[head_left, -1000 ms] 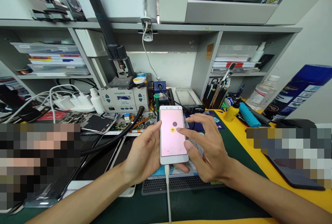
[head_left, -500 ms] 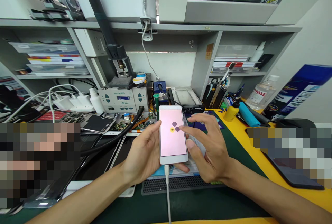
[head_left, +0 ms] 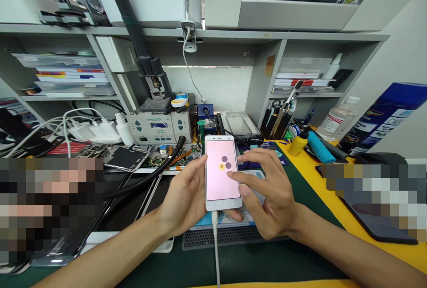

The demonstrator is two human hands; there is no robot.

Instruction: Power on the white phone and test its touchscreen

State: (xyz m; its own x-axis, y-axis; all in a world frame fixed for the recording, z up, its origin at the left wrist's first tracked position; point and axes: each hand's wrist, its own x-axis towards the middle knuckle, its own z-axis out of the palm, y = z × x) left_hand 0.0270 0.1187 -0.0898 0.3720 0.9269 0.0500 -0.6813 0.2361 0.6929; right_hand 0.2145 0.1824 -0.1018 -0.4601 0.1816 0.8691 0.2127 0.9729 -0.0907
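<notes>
A white smartphone stands upright in the middle of the head view, its lit pink screen showing a few small round icons. My left hand is closed round the phone's left side, with fingertips showing below its lower right edge. Over the right part of the screen hovers my right hand, fingers apart and holding nothing. Its index fingertip is at the screen just below the icons; whether it touches the glass I cannot tell. A white cable is plugged into the phone's bottom end and runs down towards me.
A hot-air station with a black hose stands behind, to the left. Circuit boards lie before it. At the right are a yellow bottle, a clear bottle and a tool holder. A green mat covers the bench.
My right index fingertip has moved slightly down and left across the screen, off the icon at its right. The left hand and the phone have stayed in place.
</notes>
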